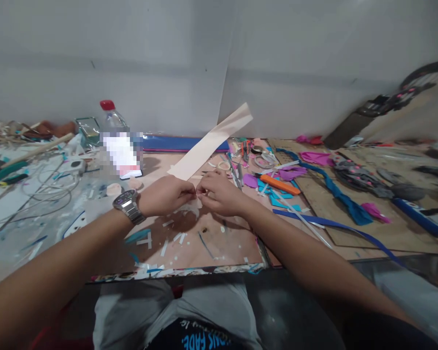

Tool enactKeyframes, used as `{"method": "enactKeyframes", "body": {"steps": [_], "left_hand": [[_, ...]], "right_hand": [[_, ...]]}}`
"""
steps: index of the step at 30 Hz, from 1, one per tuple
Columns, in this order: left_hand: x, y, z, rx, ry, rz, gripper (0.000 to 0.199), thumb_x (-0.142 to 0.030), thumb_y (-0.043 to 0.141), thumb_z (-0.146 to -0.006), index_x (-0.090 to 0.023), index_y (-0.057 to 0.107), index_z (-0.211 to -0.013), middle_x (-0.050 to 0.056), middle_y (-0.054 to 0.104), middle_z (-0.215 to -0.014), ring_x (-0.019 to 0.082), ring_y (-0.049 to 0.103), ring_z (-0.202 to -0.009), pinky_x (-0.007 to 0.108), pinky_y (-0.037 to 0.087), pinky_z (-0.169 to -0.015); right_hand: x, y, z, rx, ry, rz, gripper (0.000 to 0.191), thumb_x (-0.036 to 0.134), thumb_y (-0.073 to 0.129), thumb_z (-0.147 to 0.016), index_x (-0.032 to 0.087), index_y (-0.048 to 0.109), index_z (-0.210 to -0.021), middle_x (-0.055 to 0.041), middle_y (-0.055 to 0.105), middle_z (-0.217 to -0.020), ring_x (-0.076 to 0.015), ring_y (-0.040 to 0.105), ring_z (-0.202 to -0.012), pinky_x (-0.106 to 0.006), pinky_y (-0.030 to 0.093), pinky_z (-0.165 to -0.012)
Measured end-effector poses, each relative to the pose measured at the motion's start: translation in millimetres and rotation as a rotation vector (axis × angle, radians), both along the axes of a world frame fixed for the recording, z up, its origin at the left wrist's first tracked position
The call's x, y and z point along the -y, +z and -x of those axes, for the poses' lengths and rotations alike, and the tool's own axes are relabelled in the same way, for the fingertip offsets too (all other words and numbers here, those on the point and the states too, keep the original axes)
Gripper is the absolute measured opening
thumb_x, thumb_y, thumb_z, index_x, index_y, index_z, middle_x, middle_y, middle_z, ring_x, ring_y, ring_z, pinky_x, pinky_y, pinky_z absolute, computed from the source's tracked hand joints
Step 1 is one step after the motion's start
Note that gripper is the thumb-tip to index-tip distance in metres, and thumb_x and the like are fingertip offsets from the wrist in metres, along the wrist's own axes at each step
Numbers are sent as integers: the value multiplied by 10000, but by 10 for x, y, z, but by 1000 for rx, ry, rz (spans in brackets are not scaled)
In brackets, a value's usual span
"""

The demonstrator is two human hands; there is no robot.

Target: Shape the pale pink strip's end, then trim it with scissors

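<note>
My left hand, with a watch on its wrist, and my right hand meet over the middle of the table. Fingertips of both are pinched together around something small and pale, mostly hidden by the fingers. Just beyond them, a long cream strip of paper or fabric slants up toward the wall. Pale round pieces lie left of my left hand. Small white and blue scraps are scattered on the table below my hands.
A red-capped bottle stands behind a bright phone-like screen. Right of my hands lie an orange cutter, tape rolls and a blue ribbon. Cables and green-handled pliers are at left.
</note>
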State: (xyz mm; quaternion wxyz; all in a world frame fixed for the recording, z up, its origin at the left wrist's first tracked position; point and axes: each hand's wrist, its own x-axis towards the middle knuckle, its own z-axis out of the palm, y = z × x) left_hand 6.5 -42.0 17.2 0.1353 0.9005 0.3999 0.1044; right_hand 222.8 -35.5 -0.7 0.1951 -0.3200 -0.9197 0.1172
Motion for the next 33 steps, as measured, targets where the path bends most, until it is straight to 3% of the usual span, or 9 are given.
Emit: {"method": "enactKeyframes", "body": {"steps": [8,11,15,20,25,33], "left_hand": [[-121,-35,55,35,13,142,298,-368,522,-909,-184,754,-885,38,732,-778,155,571,-649,272,336,-610],[-116,-110,80,119,98,108,325,-388,501,-921,-178,749,-923,52,744,-810,166,590,-675,271,340,-611],[-53,-174,144,133,167,111,357,-415,487,-937,-168,732,-858,54,718,-705,166,581,-630,270,342,-601],[-13,-213,196,185,132,168,369,-435,498,-942,-161,728,-854,47,707,-703,152,585,-618,257,348,-594],[12,-238,171,193,109,164,341,-409,517,-934,-156,732,-858,56,718,-757,153,591,-651,258,349,-608],[52,-177,165,188,95,148,327,-395,522,-940,-165,735,-847,42,708,-734,145,572,-634,260,336,-606]], "right_hand": [[-193,182,89,224,78,48,129,176,550,-853,183,665,-794,-42,697,-802,-208,586,-834,-371,298,-869],[-268,160,107,214,30,35,148,191,554,-877,183,699,-846,-42,725,-835,-213,603,-860,-375,299,-891],[-256,129,115,140,-47,87,199,180,559,-873,187,750,-929,-63,759,-960,-238,623,-985,-392,293,-928],[-149,108,120,117,-51,53,245,174,547,-866,211,766,-969,-68,758,-1001,-266,591,-1061,-449,239,-957],[-73,52,142,98,-55,-32,133,240,606,-854,182,725,-845,-72,733,-906,-259,563,-1036,-434,246,-925],[-39,-47,122,61,20,-89,147,272,598,-905,195,699,-833,-55,719,-890,-244,536,-1054,-438,249,-965]]}}
